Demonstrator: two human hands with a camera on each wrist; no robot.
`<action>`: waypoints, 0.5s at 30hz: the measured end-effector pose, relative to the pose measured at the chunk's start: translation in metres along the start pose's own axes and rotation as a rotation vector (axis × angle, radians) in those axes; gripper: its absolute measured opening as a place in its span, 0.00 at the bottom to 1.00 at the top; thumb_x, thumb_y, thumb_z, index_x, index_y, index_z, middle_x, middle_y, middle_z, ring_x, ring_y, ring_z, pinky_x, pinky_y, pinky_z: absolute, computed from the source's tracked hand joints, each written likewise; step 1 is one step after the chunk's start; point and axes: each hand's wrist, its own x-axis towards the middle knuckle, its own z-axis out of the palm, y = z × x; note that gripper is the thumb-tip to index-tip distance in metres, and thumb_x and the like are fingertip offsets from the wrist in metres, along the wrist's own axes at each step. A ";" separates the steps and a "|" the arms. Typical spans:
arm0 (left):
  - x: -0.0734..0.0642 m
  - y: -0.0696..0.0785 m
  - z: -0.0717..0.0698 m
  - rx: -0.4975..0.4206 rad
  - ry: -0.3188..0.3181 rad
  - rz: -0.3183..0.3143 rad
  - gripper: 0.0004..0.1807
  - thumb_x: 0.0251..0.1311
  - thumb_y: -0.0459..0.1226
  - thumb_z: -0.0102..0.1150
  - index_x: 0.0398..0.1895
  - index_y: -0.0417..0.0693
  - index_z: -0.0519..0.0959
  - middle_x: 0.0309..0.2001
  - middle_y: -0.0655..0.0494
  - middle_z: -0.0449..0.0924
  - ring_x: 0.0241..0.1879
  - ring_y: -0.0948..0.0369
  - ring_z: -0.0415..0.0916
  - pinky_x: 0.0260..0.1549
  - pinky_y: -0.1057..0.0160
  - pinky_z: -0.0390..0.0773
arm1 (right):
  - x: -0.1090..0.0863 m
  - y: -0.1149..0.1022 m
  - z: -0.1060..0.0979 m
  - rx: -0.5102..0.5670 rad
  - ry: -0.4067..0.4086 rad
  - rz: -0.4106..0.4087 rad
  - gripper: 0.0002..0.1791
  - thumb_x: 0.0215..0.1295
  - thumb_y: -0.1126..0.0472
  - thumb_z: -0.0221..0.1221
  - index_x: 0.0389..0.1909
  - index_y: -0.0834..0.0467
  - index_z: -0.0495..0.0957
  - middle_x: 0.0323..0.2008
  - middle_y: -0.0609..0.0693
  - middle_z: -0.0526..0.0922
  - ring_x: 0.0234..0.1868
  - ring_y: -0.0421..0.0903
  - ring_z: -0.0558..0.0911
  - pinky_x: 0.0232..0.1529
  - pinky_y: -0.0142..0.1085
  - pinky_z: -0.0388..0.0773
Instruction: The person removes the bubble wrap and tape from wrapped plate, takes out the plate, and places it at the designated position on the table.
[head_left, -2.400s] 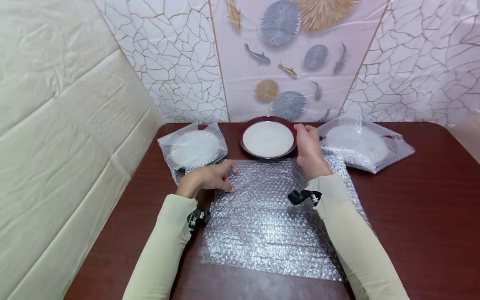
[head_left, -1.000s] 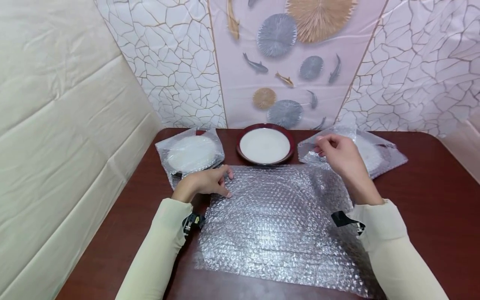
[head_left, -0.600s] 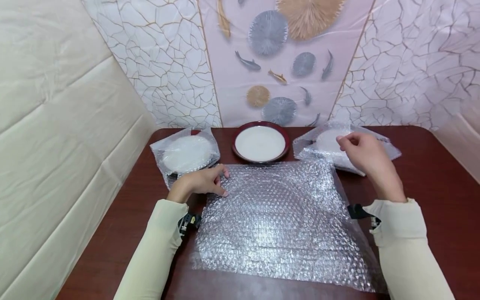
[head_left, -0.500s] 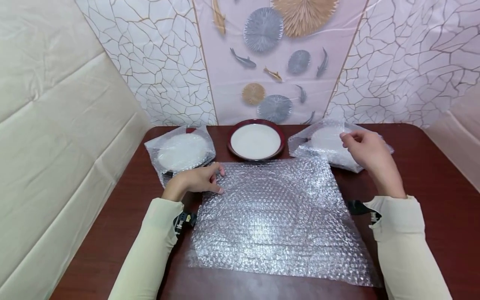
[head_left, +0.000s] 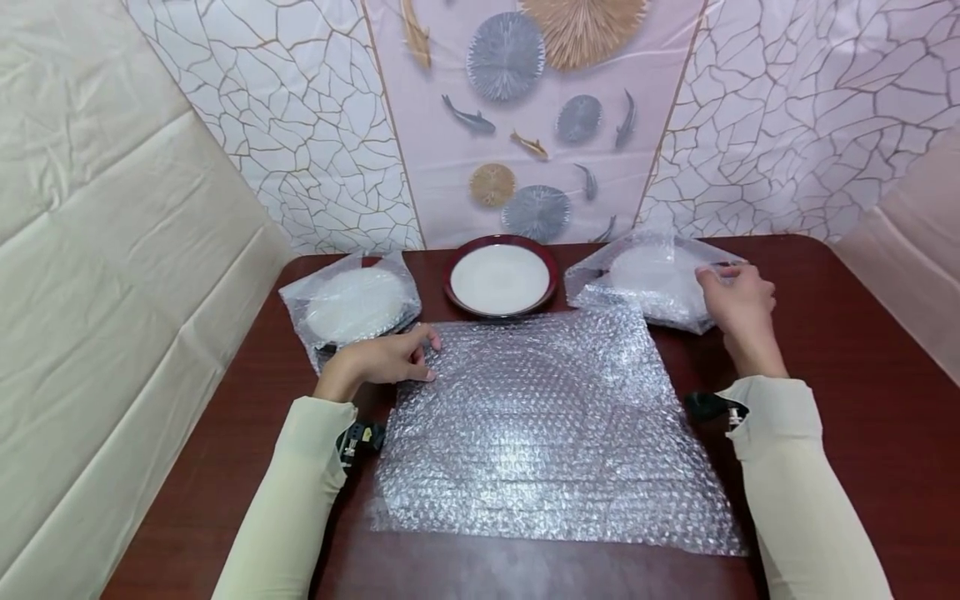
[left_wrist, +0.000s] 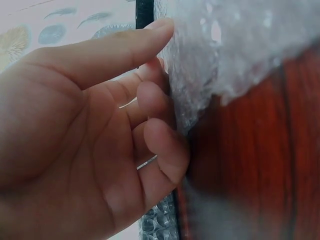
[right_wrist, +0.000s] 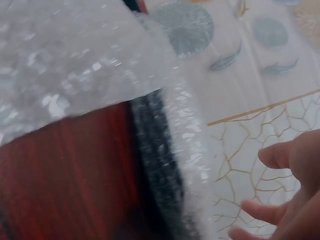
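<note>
Clear bubble wrap lies spread across a dark red-brown tabletop, its far right corner rumpled. Handling it well would seem to call for light, steady pressure at the left edge, so the film neither slides nor bunches, and for smoothing outward from there rather than tugging. A person's left hand rests at the far left corner, thumb and fingers parted, fingertips touching the film, most of which stretches away to their right. The right hand, beyond the sheet's right edge, is poised at one side of a bubble-wrapped plate, its fingers loosely parted around nothing visible; whether they touch that wrapping cannot be told. Just past the far edge, a bare maroon-rimmed plate sits between this bundle and a second wrapped plate, before a fish-patterned backdrop.
</note>
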 end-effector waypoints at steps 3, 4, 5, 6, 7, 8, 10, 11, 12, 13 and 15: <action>-0.001 0.000 -0.002 -0.005 0.007 -0.003 0.21 0.76 0.35 0.60 0.63 0.46 0.63 0.34 0.52 0.70 0.30 0.59 0.66 0.35 0.61 0.69 | 0.004 0.001 0.004 0.135 0.057 0.078 0.39 0.76 0.43 0.49 0.73 0.68 0.54 0.76 0.71 0.33 0.79 0.67 0.37 0.80 0.53 0.46; -0.001 0.000 -0.002 -0.010 0.009 -0.002 0.21 0.76 0.35 0.60 0.63 0.46 0.63 0.34 0.52 0.70 0.30 0.59 0.66 0.35 0.60 0.69 | 0.005 0.002 0.005 0.186 0.084 0.101 0.38 0.76 0.44 0.50 0.72 0.66 0.52 0.75 0.67 0.31 0.80 0.64 0.36 0.81 0.48 0.45; 0.000 0.000 -0.002 -0.013 0.008 0.000 0.21 0.76 0.35 0.60 0.63 0.46 0.63 0.34 0.52 0.70 0.30 0.59 0.66 0.34 0.61 0.69 | 0.006 0.002 0.006 0.239 0.116 0.127 0.36 0.75 0.45 0.51 0.71 0.63 0.51 0.75 0.63 0.30 0.80 0.61 0.36 0.81 0.43 0.44; 0.000 -0.001 -0.001 -0.019 0.007 0.001 0.20 0.76 0.35 0.60 0.63 0.46 0.63 0.34 0.52 0.70 0.30 0.59 0.66 0.34 0.61 0.69 | 0.007 0.002 0.006 0.290 0.137 0.153 0.36 0.75 0.45 0.51 0.71 0.60 0.48 0.74 0.59 0.28 0.80 0.57 0.35 0.80 0.38 0.44; 0.001 -0.001 -0.001 -0.024 0.005 0.002 0.20 0.76 0.35 0.60 0.63 0.46 0.63 0.34 0.52 0.70 0.30 0.59 0.65 0.34 0.61 0.69 | 0.007 0.003 0.006 0.341 0.147 0.183 0.37 0.75 0.45 0.51 0.73 0.56 0.44 0.75 0.57 0.25 0.80 0.54 0.36 0.79 0.35 0.44; 0.001 -0.002 0.000 -0.027 0.003 0.004 0.20 0.76 0.35 0.60 0.63 0.46 0.63 0.34 0.52 0.70 0.30 0.59 0.65 0.34 0.61 0.69 | 0.007 0.003 0.006 0.402 0.148 0.218 0.39 0.76 0.46 0.51 0.75 0.53 0.40 0.76 0.55 0.22 0.81 0.50 0.36 0.77 0.32 0.46; 0.001 -0.002 0.001 -0.032 0.000 0.007 0.21 0.76 0.35 0.60 0.63 0.46 0.63 0.34 0.52 0.70 0.29 0.59 0.65 0.34 0.61 0.69 | 0.008 0.004 0.006 0.501 0.120 0.289 0.48 0.77 0.46 0.50 0.81 0.48 0.26 0.77 0.53 0.11 0.81 0.43 0.36 0.77 0.34 0.52; 0.002 -0.002 0.002 -0.033 0.001 0.008 0.21 0.76 0.35 0.61 0.63 0.46 0.63 0.34 0.52 0.70 0.29 0.59 0.65 0.33 0.61 0.69 | 0.008 0.005 0.005 0.546 0.100 0.328 0.52 0.77 0.45 0.49 0.81 0.46 0.19 0.76 0.52 0.06 0.81 0.41 0.37 0.76 0.35 0.55; 0.001 -0.002 0.002 -0.034 0.003 0.008 0.21 0.76 0.35 0.61 0.63 0.46 0.63 0.33 0.52 0.70 0.29 0.59 0.65 0.33 0.61 0.68 | 0.008 0.005 0.004 0.583 0.075 0.369 0.55 0.77 0.45 0.49 0.80 0.44 0.12 0.75 0.50 0.02 0.81 0.39 0.37 0.76 0.38 0.58; 0.001 -0.002 0.002 -0.034 0.004 0.009 0.21 0.75 0.35 0.61 0.63 0.45 0.64 0.33 0.52 0.70 0.29 0.59 0.65 0.33 0.61 0.68 | 0.008 0.006 0.003 0.627 0.055 0.409 0.57 0.77 0.44 0.50 0.78 0.41 0.08 0.74 0.47 -0.01 0.80 0.37 0.36 0.75 0.40 0.61; 0.001 -0.001 0.002 -0.033 0.009 0.006 0.21 0.75 0.35 0.62 0.63 0.45 0.64 0.33 0.52 0.70 0.29 0.59 0.65 0.34 0.61 0.68 | 0.009 0.007 -0.001 0.695 0.024 0.458 0.62 0.76 0.44 0.52 0.75 0.39 0.03 0.78 0.43 0.05 0.80 0.37 0.41 0.72 0.47 0.67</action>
